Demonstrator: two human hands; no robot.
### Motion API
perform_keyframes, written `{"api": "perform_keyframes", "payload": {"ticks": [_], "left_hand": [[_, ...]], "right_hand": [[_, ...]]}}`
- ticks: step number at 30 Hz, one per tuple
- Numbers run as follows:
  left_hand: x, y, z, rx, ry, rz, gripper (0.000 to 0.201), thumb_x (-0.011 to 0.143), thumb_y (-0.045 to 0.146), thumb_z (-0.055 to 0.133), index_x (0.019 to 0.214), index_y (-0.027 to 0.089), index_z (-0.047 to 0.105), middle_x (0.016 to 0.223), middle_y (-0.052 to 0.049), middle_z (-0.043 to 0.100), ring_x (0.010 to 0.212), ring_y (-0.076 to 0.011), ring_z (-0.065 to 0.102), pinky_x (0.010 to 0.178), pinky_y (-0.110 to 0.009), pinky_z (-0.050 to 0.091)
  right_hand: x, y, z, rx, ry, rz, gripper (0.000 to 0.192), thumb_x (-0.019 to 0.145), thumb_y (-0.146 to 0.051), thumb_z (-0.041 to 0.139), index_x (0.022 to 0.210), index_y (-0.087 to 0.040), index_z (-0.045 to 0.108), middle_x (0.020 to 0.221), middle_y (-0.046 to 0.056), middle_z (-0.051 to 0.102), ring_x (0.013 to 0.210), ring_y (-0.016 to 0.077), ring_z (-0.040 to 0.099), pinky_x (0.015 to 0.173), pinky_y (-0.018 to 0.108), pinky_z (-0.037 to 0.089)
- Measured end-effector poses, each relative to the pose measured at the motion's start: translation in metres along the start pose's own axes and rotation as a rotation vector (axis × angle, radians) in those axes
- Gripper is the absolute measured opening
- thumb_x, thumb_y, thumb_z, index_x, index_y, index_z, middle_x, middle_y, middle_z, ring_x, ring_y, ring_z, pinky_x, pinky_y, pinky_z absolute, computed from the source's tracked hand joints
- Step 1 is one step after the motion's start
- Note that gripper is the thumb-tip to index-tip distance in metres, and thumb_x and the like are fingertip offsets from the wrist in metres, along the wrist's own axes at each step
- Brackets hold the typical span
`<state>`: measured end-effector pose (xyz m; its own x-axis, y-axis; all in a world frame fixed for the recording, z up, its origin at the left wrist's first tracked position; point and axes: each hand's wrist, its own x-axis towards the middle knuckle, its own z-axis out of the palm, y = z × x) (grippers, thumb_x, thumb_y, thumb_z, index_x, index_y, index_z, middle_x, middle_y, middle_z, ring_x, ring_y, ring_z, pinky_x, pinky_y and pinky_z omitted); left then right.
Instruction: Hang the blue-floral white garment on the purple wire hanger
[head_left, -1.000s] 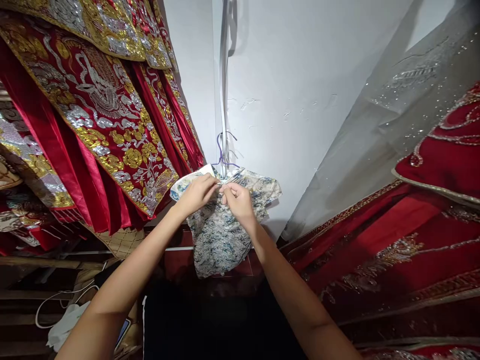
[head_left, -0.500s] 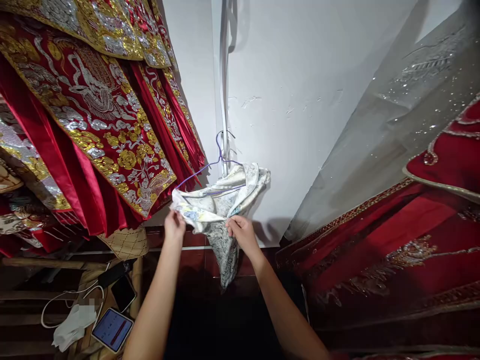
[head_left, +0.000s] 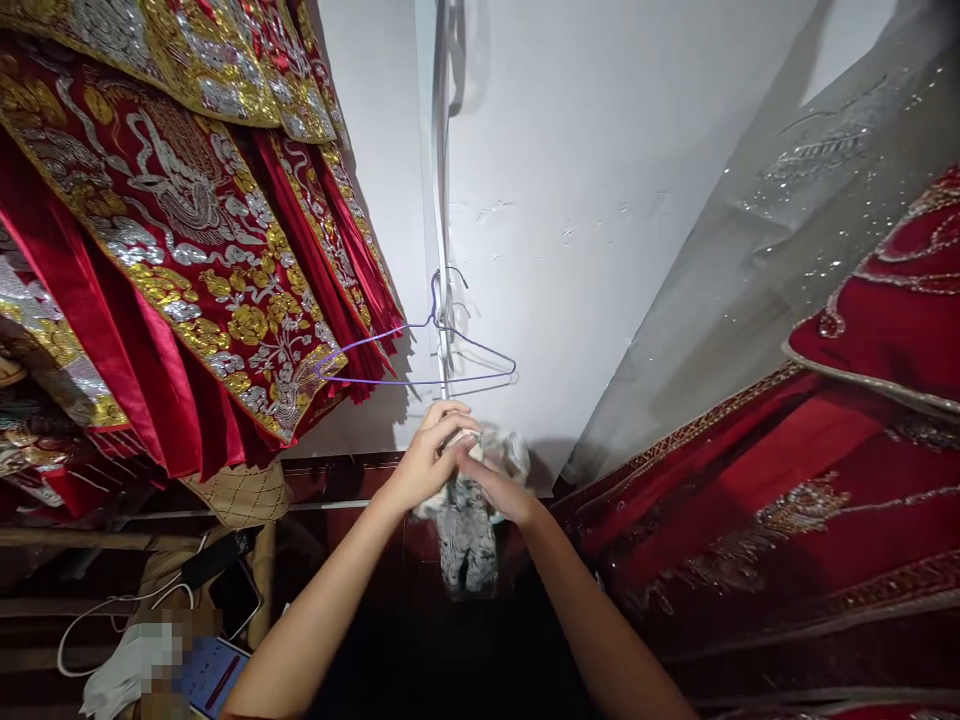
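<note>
Bunching together just below the bare purple wire hanger [head_left: 420,350], the left hand [head_left: 424,460] and right hand [head_left: 495,487] both clamp fingers on the small patterned garment [head_left: 469,530], whose length hangs straight down beneath them, equally near both.

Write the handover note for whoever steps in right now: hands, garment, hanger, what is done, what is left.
Left hand: closed on the small patterned garment, in front of the wall.
Right hand: also gripping the garment, touching the left hand.
Garment: bunched between both hands, its lower part hanging down, blurred. It is off the hanger.
Purple wire hanger: bare, hooked on the white strip running down the wall, just above the hands.
Around: red embroidered robes hang to the left, red fabric to the right.
Done: garment taken off the hanger.
Left: garment is in hand and not set down anywhere; hanger not taken down.
</note>
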<state>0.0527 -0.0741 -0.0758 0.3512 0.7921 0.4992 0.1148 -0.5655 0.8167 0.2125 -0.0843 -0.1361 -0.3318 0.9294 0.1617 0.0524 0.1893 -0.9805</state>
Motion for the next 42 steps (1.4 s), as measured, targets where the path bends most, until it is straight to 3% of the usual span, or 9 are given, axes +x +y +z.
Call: {"api": "perform_keyframes", "payload": {"ticks": [3,5,8,11,14,19,26,35,42], "left_hand": [[-0.013,-0.006,-0.008,-0.009,-0.102,-0.027,0.033,0.092,0.044,0.056,0.114,0.023,0.069,0.103,-0.009,0.070,0.100,-0.0250,0.064,0.091,-0.036,0.051],[-0.027,-0.020,-0.016,-0.005,-0.188,-0.069,0.031,0.088,0.048,0.060,0.094,0.020,0.074,0.078,-0.005,0.070,0.075,-0.0227,0.066,0.072,-0.032,0.054],[-0.051,-0.038,-0.034,0.071,-0.360,-0.186,0.028,0.082,0.046,0.067,0.074,0.020,0.071,0.069,-0.002,0.068,0.063,-0.0197,0.061,0.061,-0.027,0.049],[-0.067,-0.047,-0.061,0.222,-0.350,-0.282,0.019,0.083,0.039,0.065,0.076,0.021,0.068,0.072,-0.004,0.069,0.066,-0.0206,0.062,0.063,-0.026,0.047],[-0.072,-0.045,-0.091,0.579,-0.209,-0.382,0.009,0.082,0.031,0.063,0.085,0.022,0.065,0.064,-0.004,0.065,0.062,-0.0236,0.062,0.065,-0.029,0.045],[-0.061,-0.032,-0.125,1.109,-0.321,-0.561,0.013,0.087,0.022,0.048,0.082,0.019,0.060,0.086,-0.014,0.069,0.085,-0.0298,0.068,0.082,-0.040,0.047],[-0.003,-0.021,-0.135,0.964,-0.053,-0.154,0.016,0.090,0.025,0.042,0.086,0.018,0.056,0.099,-0.012,0.063,0.095,-0.0245,0.060,0.088,-0.037,0.047],[0.028,-0.049,-0.129,0.975,-0.181,-0.355,0.016,0.082,0.023,0.053,0.067,0.019,0.052,0.079,-0.009,0.064,0.079,-0.0239,0.061,0.077,-0.035,0.048],[0.039,-0.023,-0.118,0.744,-0.004,0.095,0.030,0.091,0.019,0.043,0.120,0.018,0.052,0.111,-0.010,0.064,0.101,-0.0210,0.061,0.092,-0.036,0.048]], "right_hand": [[0.008,-0.027,-0.016,-0.146,-0.239,-0.028,0.036,0.074,-0.037,0.075,0.105,-0.021,0.070,0.105,0.005,0.070,0.101,0.0267,0.064,0.089,0.037,0.050],[0.021,-0.047,-0.034,-0.257,-0.288,-0.102,0.022,0.073,-0.027,0.071,0.093,-0.019,0.072,0.091,0.004,0.071,0.088,0.0241,0.064,0.081,0.034,0.050],[0.054,-0.062,-0.057,-0.309,-0.008,-0.288,0.017,0.074,-0.018,0.060,0.088,-0.019,0.070,0.087,0.002,0.069,0.085,0.0210,0.063,0.081,0.032,0.048],[0.093,-0.051,-0.067,-0.269,0.290,-0.341,0.030,0.073,-0.021,0.060,0.102,-0.021,0.069,0.107,0.005,0.070,0.093,0.0211,0.063,0.085,0.033,0.047],[0.118,-0.021,-0.064,-0.226,0.220,-0.204,0.030,0.075,-0.029,0.060,0.102,-0.019,0.068,0.105,0.007,0.071,0.088,0.0209,0.063,0.081,0.033,0.048],[0.103,0.010,-0.072,-0.308,0.176,-0.139,0.019,0.078,-0.033,0.055,0.068,-0.018,0.059,0.067,0.000,0.060,0.065,0.0162,0.053,0.061,0.026,0.039],[0.066,-0.010,-0.094,-0.336,0.147,-0.155,0.014,0.076,-0.027,0.056,0.066,-0.018,0.056,0.063,-0.002,0.052,0.059,0.0136,0.045,0.055,0.024,0.032],[0.048,-0.022,-0.096,-0.452,0.249,-0.189,0.010,0.072,-0.022,0.055,0.070,-0.017,0.064,0.067,0.000,0.061,0.067,0.0171,0.056,0.059,0.024,0.038],[0.039,-0.029,-0.075,-0.346,0.099,-0.134,0.023,0.072,-0.022,0.058,0.089,-0.019,0.074,0.081,0.003,0.071,0.077,0.0211,0.064,0.064,0.027,0.047]]}}
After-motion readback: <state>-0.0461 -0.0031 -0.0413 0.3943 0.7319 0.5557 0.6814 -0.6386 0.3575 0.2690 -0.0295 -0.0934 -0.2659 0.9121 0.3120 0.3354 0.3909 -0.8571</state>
